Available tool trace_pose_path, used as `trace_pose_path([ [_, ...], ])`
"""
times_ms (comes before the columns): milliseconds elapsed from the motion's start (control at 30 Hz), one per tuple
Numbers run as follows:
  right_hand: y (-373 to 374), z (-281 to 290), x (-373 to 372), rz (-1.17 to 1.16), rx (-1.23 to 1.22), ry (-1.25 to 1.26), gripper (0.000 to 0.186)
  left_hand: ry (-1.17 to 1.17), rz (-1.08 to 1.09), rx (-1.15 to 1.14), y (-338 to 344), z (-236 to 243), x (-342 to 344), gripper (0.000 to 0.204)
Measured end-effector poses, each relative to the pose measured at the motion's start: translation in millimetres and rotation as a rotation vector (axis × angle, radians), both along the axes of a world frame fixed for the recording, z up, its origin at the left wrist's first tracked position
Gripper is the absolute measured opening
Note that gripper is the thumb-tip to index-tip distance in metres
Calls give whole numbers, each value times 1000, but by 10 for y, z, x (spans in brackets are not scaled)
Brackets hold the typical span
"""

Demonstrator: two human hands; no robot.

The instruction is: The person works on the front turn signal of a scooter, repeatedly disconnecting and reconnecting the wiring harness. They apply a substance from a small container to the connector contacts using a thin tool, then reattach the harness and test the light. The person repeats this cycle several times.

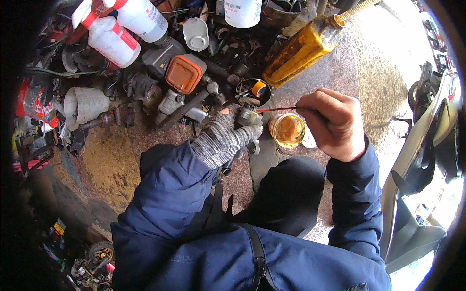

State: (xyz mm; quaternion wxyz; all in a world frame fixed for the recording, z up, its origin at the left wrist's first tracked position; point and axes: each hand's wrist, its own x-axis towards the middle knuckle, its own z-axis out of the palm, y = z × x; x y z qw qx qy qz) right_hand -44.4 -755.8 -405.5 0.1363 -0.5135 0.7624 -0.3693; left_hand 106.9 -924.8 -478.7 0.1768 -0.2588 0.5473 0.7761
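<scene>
My left hand point(222, 139), in a grey knitted glove, is closed around a small silvery metal part point(249, 117). Bare and pinched together, my right hand point(335, 121) grips a thin dark-red rod point(279, 109) that points left. The rod's far tip reaches the metal part; whether it touches or enters it I cannot tell. Below the rod stands an open round jar of amber-brown grease point(287, 130), just left of my right hand. A pale round lid-like thing point(308, 139) shows partly beside the jar.
A round tin point(266, 101) of small parts stands behind the jar. Farther back are a dirty yellow jug point(303, 51), white spray bottles point(114, 41) and an orange-rimmed container point(183, 73). Metal parts clutter the left. A scooter point(412, 179) stands at the right.
</scene>
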Motion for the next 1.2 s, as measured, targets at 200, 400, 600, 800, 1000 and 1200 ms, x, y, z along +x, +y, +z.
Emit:
trace_pose_path([
  [200, 3, -47, 17, 0, -2, 9, 9, -23, 11, -47, 16, 21, 9, 29],
  [400, 6, -94, 63, -30, 1, 18, 11, -100, 22, -14, 0, -27, 19, 26],
  [600, 17, -126, 141, -40, 22, 91, 10, -66, 69, 46, 3, -48, -6, 19],
  [800, -17, -201, 269, -122, 35, 170, 10, -155, 112, -60, 58, -6, -25, 21],
  [1000, -82, -229, 374, -176, 58, 208, 11, -52, 153, -195, 102, -59, -19, 20],
  [1200, -144, -213, 466, -146, 60, 220, 15, -100, 87, -374, 97, -271, 57, 24],
])
